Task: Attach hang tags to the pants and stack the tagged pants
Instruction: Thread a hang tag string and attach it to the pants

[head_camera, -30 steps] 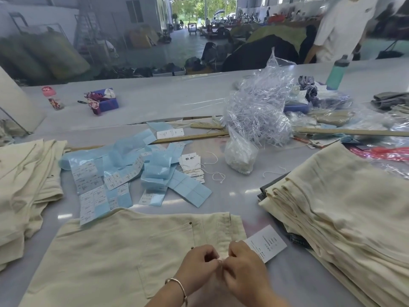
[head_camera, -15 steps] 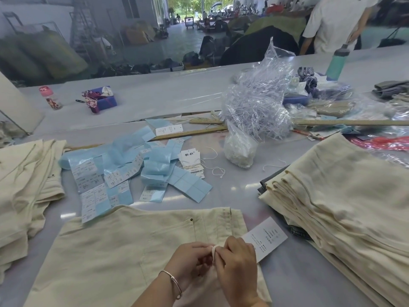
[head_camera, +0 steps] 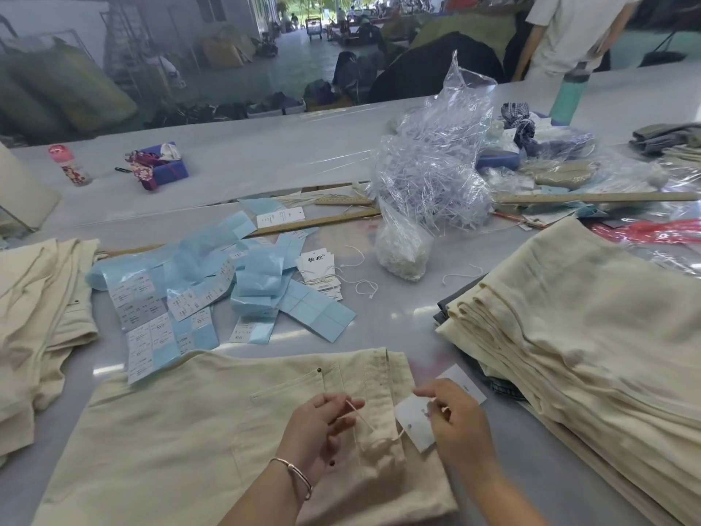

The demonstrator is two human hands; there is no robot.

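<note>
Hands now drawn apart over the pants (head_camera: 197, 430), the left hand (head_camera: 316, 427) pinches the string (head_camera: 358, 411), the right hand (head_camera: 453, 415) grips the tag (head_camera: 413, 419), suggesting the loop is being tightened.

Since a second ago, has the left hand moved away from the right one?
Yes. The left hand has pulled leftward across the pants, away from the right hand, drawing the string taut.
</note>
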